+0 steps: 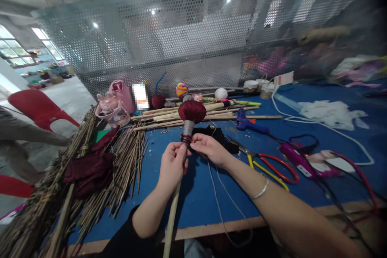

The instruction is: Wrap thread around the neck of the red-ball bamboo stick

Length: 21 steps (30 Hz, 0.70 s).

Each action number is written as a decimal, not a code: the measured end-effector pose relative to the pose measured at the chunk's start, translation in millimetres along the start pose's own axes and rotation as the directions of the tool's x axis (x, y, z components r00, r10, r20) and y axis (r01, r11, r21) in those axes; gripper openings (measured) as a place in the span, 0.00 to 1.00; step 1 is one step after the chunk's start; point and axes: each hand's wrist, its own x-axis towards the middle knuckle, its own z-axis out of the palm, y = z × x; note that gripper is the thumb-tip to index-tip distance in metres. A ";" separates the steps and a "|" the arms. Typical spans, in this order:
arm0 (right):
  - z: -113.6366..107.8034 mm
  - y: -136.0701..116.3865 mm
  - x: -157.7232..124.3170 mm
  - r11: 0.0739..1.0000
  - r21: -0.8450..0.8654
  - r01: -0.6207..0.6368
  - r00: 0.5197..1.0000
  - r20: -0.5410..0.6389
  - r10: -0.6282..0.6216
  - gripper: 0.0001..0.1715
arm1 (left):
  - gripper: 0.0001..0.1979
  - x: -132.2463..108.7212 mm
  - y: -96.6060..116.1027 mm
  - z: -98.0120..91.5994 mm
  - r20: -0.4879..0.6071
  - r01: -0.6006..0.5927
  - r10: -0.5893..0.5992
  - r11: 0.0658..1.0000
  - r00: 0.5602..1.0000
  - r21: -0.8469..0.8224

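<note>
Two hands [173, 162] [211, 150] at one stick [172, 214], one maroon bundle [192, 112] atop, perhaps one cord [215, 188].

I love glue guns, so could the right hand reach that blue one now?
Probably yes: the blue glue gun lies close beyond the right hand, with only low things like black cloth between. That hand is busy at the wrapped stick, though, so it would likely leave that first.

Craft workshop: glue gun [249, 124], scissors [259, 155], bundled twigs [45, 195]

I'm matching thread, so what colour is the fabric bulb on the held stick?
The fabric bulb is deep maroon, clearest in the head view.
</note>
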 end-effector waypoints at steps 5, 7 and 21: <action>-3.4 -5.0 -4.5 1.000 -0.009 -0.020 1.000 -0.014 0.020 0.15 | 0.14 -1.8 6.4 2.9 0.048 0.038 -0.032 0.990 0.998 -0.133; -3.6 -5.1 -4.6 0.998 0.057 -0.033 0.999 -0.029 0.035 0.15 | 0.14 -2.3 8.5 4.0 0.059 0.051 -0.042 0.985 0.997 -0.166; -3.5 4.9 -1.4 0.996 0.093 -0.017 1.000 0.011 0.017 0.18 | 0.15 -3.7 12.6 4.0 0.278 0.323 -0.267 0.929 0.923 -0.179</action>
